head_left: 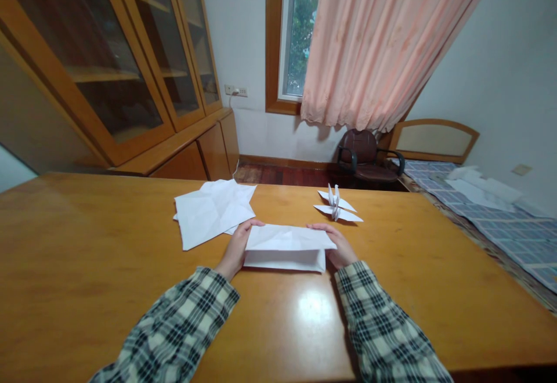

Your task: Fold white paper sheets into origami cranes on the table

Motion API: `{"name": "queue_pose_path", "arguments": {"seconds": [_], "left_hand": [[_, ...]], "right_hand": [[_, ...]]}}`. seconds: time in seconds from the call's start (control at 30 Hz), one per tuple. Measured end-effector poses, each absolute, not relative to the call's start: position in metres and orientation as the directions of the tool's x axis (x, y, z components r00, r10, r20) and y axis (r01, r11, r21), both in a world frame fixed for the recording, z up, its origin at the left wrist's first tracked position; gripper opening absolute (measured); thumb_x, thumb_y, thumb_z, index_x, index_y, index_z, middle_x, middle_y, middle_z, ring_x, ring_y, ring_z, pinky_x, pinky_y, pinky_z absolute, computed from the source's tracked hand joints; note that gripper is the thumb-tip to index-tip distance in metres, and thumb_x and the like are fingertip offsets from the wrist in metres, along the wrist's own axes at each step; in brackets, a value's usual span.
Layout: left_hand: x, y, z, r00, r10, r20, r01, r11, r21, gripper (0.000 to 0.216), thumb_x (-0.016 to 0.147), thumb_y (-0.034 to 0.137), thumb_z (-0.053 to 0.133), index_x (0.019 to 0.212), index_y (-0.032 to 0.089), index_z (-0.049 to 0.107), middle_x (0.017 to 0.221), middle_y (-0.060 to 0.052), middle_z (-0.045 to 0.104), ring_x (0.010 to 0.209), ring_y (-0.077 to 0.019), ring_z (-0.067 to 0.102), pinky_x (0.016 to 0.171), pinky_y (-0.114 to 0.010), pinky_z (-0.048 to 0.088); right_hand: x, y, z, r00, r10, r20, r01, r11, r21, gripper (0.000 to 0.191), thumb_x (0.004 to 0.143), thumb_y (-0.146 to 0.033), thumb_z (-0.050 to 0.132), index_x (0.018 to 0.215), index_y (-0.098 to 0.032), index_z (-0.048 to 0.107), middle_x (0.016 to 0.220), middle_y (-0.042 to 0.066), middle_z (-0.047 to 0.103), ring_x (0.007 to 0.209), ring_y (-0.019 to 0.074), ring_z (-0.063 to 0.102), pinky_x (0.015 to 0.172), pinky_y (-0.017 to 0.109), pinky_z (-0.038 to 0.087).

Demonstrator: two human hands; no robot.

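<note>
A folded sheet of white paper is between my two hands, its upper flap bent over toward me above a lower layer, with a gap showing between them. My left hand grips its left end, fingers behind the far edge. At the opposite end my right hand holds the sheet the same way, its fingertips reaching over the back. Several creased white sheets lie in a loose pile just beyond my left hand. Past my right hand stand folded paper cranes, close together with wings spread.
All of this is on a wooden table. Behind it are a glass-doored cabinet on the left, a pink curtain and a brown armchair. A bed is at the right.
</note>
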State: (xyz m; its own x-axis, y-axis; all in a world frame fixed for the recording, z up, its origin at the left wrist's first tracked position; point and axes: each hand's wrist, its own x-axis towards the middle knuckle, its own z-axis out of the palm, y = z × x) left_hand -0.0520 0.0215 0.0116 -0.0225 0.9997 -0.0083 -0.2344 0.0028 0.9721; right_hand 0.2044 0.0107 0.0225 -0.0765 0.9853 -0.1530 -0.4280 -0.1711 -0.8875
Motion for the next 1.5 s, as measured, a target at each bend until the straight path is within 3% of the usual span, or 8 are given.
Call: {"name": "queue_pose_path", "arguments": {"seconds": [0.3,0.43,0.67,0.8,0.93,1.03,1.27,1.5], "left_hand": [[-0.052,0.020,0.019,-0.113,0.993,0.022,-0.116,-0.036,0.993,0.011,0.068,0.028,0.052,0.069,0.020,0.060,0.075,0.002,0.057,0.070,-0.0156,0.051,0.062,-0.023,0.038],[-0.052,0.022,0.018,-0.037,0.998,-0.059,-0.213,0.049,0.976,0.014,0.071,0.030,0.045,0.067,0.021,0.055,0.060,0.003,0.051,0.059,-0.0154,0.048,0.056,-0.024,0.037],[-0.053,0.022,0.015,0.030,0.994,-0.109,-0.237,0.113,0.965,0.027,0.065,0.036,0.067,0.079,0.020,0.051,0.067,0.005,0.056,0.056,-0.0118,0.052,0.051,-0.020,0.037],[-0.053,0.022,0.017,0.127,0.979,-0.157,-0.299,0.189,0.935,0.041,0.064,0.035,0.071,0.096,0.021,0.049,0.070,0.003,0.062,0.055,-0.0131,0.056,0.051,-0.021,0.039],[-0.056,0.023,0.016,0.133,0.980,-0.151,-0.305,0.186,0.934,0.050,0.066,0.035,0.070,0.110,0.021,0.050,0.070,0.001,0.064,0.056,-0.0145,0.059,0.051,-0.021,0.041],[-0.057,0.025,0.012,0.104,0.982,-0.159,-0.319,0.184,0.930,0.056,0.066,0.035,0.070,0.117,0.022,0.050,0.073,0.000,0.065,0.058,-0.0143,0.059,0.051,-0.021,0.042],[-0.058,0.027,0.020,0.161,0.957,-0.240,-0.577,0.288,0.764,0.060,0.077,0.060,0.048,0.114,0.014,0.056,0.097,-0.011,0.067,0.086,-0.0249,0.064,0.073,-0.036,0.051],[-0.038,0.015,0.023,0.325,0.943,-0.073,-0.642,0.277,0.715,0.058,0.075,0.059,0.055,0.116,0.019,0.052,0.126,-0.014,0.053,0.119,-0.0243,0.049,0.101,-0.040,0.037]], "right_hand": [[0.206,0.011,0.028,-0.084,0.984,-0.158,-0.403,-0.178,-0.898,0.008,0.056,-0.021,0.068,0.056,-0.018,0.061,0.094,0.006,0.070,0.091,0.0232,0.061,0.075,0.031,0.042],[0.206,0.012,0.027,-0.073,0.982,-0.173,-0.384,-0.188,-0.904,0.006,0.056,-0.021,0.065,0.055,-0.018,0.060,0.095,0.006,0.069,0.092,0.0233,0.060,0.075,0.031,0.042],[0.212,0.012,0.022,-0.139,0.981,-0.139,-0.457,-0.188,-0.869,0.014,0.064,-0.028,0.054,0.059,-0.018,0.064,0.096,0.006,0.069,0.097,0.0256,0.058,0.083,0.037,0.043],[0.214,0.013,0.021,-0.186,0.969,-0.160,-0.464,-0.230,-0.855,0.029,0.071,-0.041,0.053,0.058,-0.017,0.064,0.092,0.008,0.069,0.086,0.0239,0.061,0.073,0.035,0.046],[0.208,0.010,0.022,-0.149,0.970,-0.194,-0.379,-0.237,-0.894,0.025,0.065,-0.032,0.071,0.085,-0.018,0.068,0.074,0.003,0.069,0.065,0.0160,0.061,0.060,0.027,0.045],[0.204,0.007,0.021,-0.227,0.950,-0.215,-0.319,-0.281,-0.905,0.055,0.063,-0.026,0.075,0.115,-0.021,0.058,0.072,0.001,0.069,0.060,0.0142,0.062,0.056,0.025,0.044],[0.202,0.009,0.015,-0.171,0.964,-0.203,-0.313,-0.248,-0.917,0.032,0.063,-0.028,0.075,0.091,-0.015,0.067,0.084,0.006,0.071,0.069,0.0156,0.064,0.063,0.027,0.049],[0.191,0.010,0.018,-0.011,0.987,-0.159,-0.446,-0.147,-0.883,0.031,0.062,-0.031,0.076,0.088,-0.018,0.065,0.085,0.003,0.070,0.072,0.0165,0.063,0.067,0.029,0.048]]}}
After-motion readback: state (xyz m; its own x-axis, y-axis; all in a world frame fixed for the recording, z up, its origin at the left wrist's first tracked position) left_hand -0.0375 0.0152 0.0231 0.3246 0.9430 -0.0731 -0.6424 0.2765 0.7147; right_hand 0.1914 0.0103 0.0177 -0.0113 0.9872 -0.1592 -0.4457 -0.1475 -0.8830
